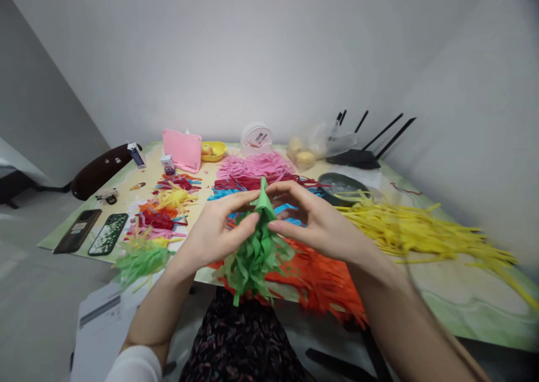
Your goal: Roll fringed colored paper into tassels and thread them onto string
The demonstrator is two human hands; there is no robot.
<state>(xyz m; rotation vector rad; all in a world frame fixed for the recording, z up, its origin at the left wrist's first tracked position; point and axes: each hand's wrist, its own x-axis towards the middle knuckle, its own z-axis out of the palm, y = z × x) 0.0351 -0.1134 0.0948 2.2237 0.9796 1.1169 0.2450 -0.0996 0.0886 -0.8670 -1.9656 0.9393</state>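
Observation:
A green fringed paper tassel (pixel 255 258) hangs between my hands, with its smooth folded top pointing up and its cut strips drooping over the table's front edge. My left hand (pixel 221 228) pinches the left side of the folded part between thumb and fingers. From the other side, my right hand (pixel 314 222) grips the same fold, thumb near the left thumb. Orange fringed paper (pixel 320 281) lies beneath and to the right of the tassel. Behind my hands are blue paper strips (pixel 227 193), dark red strips (pixel 236 182) and pink strips (pixel 261 166), partly hidden by my fingers.
Yellow strips (pixel 412 228) spread over the right side. Finished-looking colourful tassels (pixel 162 216) line the left, near two phones (pixel 108 234). Along the wall stand a pink tablet case (pixel 182 149), a yellow bowl (pixel 219 151), a white tub (pixel 256 136) and a black router (pixel 356 159).

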